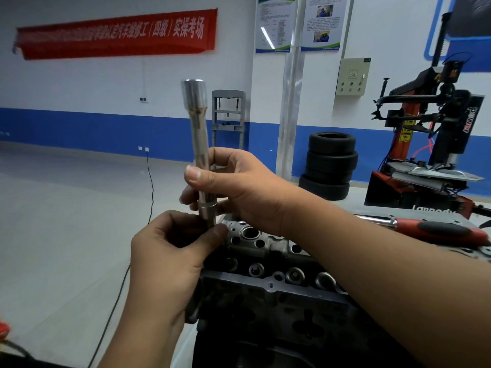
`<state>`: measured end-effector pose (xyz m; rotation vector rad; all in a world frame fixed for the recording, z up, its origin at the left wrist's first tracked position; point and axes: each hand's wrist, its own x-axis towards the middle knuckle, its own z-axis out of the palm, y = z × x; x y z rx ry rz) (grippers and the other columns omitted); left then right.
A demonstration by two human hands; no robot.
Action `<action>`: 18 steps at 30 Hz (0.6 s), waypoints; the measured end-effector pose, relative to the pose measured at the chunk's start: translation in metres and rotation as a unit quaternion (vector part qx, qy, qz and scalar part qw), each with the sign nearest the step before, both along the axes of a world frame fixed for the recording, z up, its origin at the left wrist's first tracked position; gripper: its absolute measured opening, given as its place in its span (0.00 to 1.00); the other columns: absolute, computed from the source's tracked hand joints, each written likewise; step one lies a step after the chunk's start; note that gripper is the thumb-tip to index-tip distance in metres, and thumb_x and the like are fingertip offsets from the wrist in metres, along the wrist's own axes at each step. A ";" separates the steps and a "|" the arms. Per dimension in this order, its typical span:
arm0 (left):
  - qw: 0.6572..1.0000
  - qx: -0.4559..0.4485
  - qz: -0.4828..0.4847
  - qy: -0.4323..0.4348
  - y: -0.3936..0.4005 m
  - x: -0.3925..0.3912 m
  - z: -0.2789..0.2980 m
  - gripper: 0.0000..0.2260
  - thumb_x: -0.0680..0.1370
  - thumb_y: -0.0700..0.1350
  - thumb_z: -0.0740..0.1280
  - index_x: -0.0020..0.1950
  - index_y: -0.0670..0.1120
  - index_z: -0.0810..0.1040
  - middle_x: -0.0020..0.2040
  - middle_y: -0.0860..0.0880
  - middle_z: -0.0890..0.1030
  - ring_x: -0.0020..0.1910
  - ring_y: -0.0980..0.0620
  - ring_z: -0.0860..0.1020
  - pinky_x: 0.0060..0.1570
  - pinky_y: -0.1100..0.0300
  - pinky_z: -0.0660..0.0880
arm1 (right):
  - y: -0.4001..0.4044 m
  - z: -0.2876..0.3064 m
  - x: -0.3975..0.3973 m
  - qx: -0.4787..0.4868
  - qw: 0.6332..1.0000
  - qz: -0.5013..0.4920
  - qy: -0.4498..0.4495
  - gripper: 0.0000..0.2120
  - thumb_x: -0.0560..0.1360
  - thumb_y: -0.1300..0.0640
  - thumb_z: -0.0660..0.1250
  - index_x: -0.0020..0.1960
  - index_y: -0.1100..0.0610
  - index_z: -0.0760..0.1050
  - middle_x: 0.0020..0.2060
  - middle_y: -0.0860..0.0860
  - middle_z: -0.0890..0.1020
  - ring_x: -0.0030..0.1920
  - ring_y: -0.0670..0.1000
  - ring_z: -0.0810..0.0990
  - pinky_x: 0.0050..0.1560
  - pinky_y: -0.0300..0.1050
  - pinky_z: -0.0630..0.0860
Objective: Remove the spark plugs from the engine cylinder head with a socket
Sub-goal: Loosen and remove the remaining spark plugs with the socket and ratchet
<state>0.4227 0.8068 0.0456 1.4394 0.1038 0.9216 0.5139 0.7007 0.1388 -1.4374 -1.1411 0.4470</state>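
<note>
Socket (199,144) stands near-upright — wide end up — gripped by both hands.

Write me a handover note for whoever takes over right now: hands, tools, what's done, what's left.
Right hand: grips the long socket mid-shaft, upright, above the cylinder head.
Left hand: fingers pinch the socket's lower end; what they hold there is hidden.
Ratchet handle, red and black, lies on the head's far right side, untouched.
Done: socket is out of the head.
Left: cannot tell how many plugs remain; check each well.
</note>
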 end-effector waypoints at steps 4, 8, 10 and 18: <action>1.000 -0.007 -0.005 -0.010 0.001 0.001 -0.001 0.07 0.66 0.53 0.77 0.42 0.57 0.87 0.41 0.50 0.88 0.40 0.52 0.87 0.45 0.54 0.81 | -0.001 0.001 0.000 0.021 1.000 -0.019 0.011 0.05 0.81 0.57 0.69 0.49 0.58 0.75 0.45 0.55 0.86 0.43 0.52 0.84 0.41 0.45 0.81; 0.999 0.026 -0.035 0.018 0.001 0.000 0.000 0.18 0.82 0.38 0.69 0.47 0.61 0.89 0.46 0.51 0.89 0.46 0.51 0.88 0.51 0.48 0.80 | 0.000 0.002 -0.001 0.016 1.000 -0.017 0.016 0.07 0.83 0.56 0.66 0.52 0.59 0.78 0.50 0.54 0.86 0.46 0.52 0.83 0.44 0.47 0.80; 0.999 0.026 -0.023 0.029 0.001 0.000 0.000 0.17 0.81 0.38 0.71 0.46 0.62 0.88 0.45 0.52 0.89 0.45 0.51 0.88 0.53 0.47 0.81 | -0.001 0.002 -0.002 0.002 1.000 -0.008 0.016 0.08 0.84 0.54 0.65 0.52 0.58 0.79 0.47 0.53 0.85 0.46 0.54 0.83 0.47 0.49 0.80; 1.000 -0.001 -0.019 0.005 -0.003 -0.001 0.004 0.10 0.62 0.55 0.77 0.42 0.61 0.88 0.42 0.52 0.88 0.40 0.55 0.87 0.44 0.57 0.78 | -0.001 0.002 -0.001 0.025 0.999 -0.018 0.018 0.07 0.81 0.56 0.70 0.49 0.58 0.75 0.42 0.55 0.86 0.41 0.55 0.83 0.40 0.46 0.80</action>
